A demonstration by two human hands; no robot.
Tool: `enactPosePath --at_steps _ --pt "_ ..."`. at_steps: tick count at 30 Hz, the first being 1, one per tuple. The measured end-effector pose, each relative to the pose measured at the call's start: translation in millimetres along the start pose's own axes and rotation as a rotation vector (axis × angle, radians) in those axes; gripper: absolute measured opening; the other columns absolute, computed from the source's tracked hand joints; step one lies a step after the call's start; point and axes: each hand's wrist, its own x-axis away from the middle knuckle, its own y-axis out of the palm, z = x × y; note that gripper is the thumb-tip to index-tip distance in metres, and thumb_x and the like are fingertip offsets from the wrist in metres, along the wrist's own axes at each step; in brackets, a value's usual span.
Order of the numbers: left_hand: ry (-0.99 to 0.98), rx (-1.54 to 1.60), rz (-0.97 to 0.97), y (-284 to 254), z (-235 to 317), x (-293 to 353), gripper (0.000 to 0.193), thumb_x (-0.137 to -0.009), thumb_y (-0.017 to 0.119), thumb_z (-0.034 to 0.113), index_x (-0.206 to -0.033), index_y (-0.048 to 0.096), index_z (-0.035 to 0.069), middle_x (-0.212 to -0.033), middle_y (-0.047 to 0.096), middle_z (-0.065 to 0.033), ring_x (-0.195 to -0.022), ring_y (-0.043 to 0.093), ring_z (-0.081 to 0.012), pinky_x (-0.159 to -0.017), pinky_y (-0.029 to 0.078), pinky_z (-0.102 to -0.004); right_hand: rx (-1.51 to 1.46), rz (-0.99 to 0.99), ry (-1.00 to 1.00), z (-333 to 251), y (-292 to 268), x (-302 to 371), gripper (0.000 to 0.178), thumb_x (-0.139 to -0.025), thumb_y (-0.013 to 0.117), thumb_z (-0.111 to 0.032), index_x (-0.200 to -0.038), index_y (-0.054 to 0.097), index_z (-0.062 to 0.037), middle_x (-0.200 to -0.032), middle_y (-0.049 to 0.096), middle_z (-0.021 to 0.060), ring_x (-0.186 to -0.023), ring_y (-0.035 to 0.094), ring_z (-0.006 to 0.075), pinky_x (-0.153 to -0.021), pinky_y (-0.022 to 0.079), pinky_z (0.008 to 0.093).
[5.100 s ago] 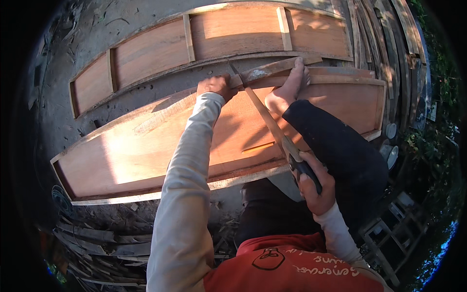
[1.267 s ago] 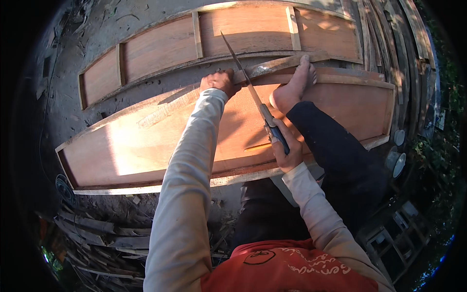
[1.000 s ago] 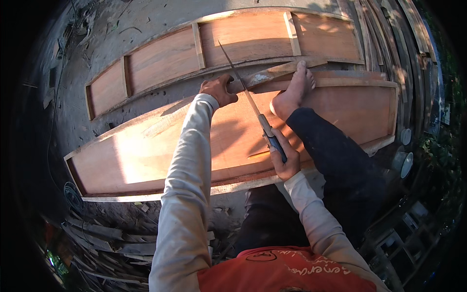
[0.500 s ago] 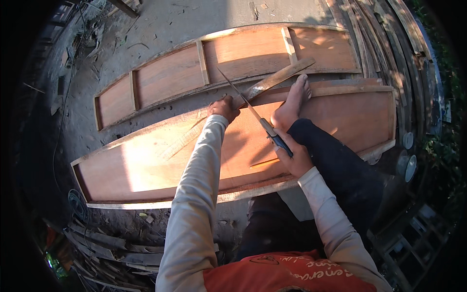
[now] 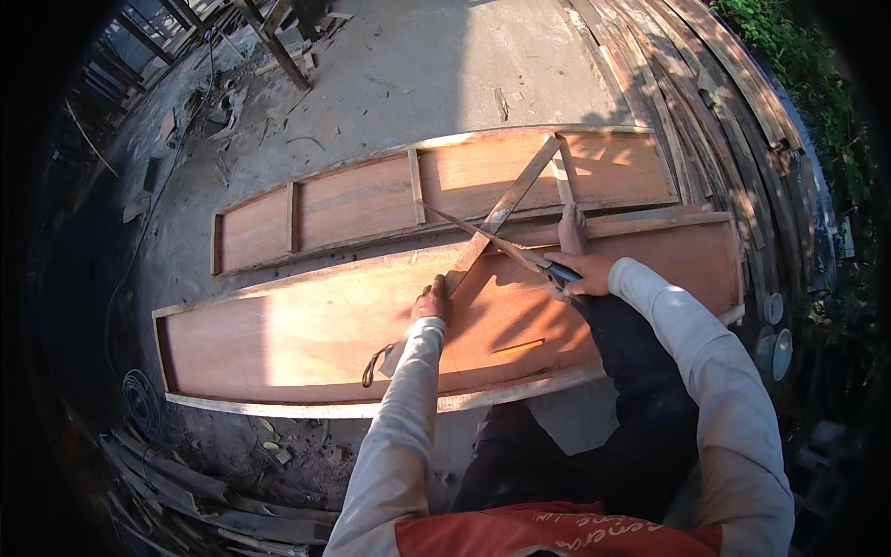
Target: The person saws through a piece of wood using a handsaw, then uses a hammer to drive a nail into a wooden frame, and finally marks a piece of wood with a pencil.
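My left hand [image 5: 432,303] is closed around a narrow wooden strip [image 5: 520,192], which slants away to the far right. In my right hand [image 5: 587,269] is the dark handle of a handsaw [image 5: 506,245]. The saw's blade crosses the strip beyond my left hand; whether its teeth touch the wood I cannot tell. Below both lies a long, shallow plywood panel [image 5: 218,342] with a raised wooden frame. An orange pencil [image 5: 517,348] rests on that panel. My bare foot [image 5: 573,227] is at the panel's far edge.
A second framed panel [image 5: 357,209] with crosspieces lies beyond. Long boards [image 5: 682,102] are stacked at the right, near round containers [image 5: 781,353]. Scrap wood [image 5: 204,487] and a coiled hose [image 5: 141,404] sit at the lower left. A dark loop [image 5: 371,367] shows beside my left forearm.
The strip has swung to a steeper slant, with my left hand nearer to me on it. The saw lies at a flatter angle, and my right elbow has moved outward. The view has shifted too.
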Motion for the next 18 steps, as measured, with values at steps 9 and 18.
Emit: enactPosePath --at_steps 9,18 --pt "-0.019 0.090 -0.021 42 -22 30 0.061 -0.092 0.058 0.024 -0.151 0.042 0.022 -0.138 0.061 -0.0181 -0.121 0.063 -0.0399 -0.100 0.053 -0.0484 0.316 0.219 0.022 5 14 -2 0.083 -0.082 0.073 -0.023 -0.156 0.039 -0.0093 -0.149 0.053 0.0205 -0.138 0.051 0.0380 -0.116 0.041 0.0417" --pt "0.342 -0.114 0.198 112 -133 -47 0.069 -0.090 0.067 0.040 -0.150 0.044 0.015 -0.140 0.059 -0.0228 -0.123 0.062 -0.0407 -0.102 0.051 -0.0481 0.045 0.358 0.196 23 79 -36 0.067 -0.084 0.070 -0.016 -0.148 0.051 -0.0136 -0.128 0.066 0.0212 -0.118 0.063 0.0411 -0.101 0.049 0.0477"
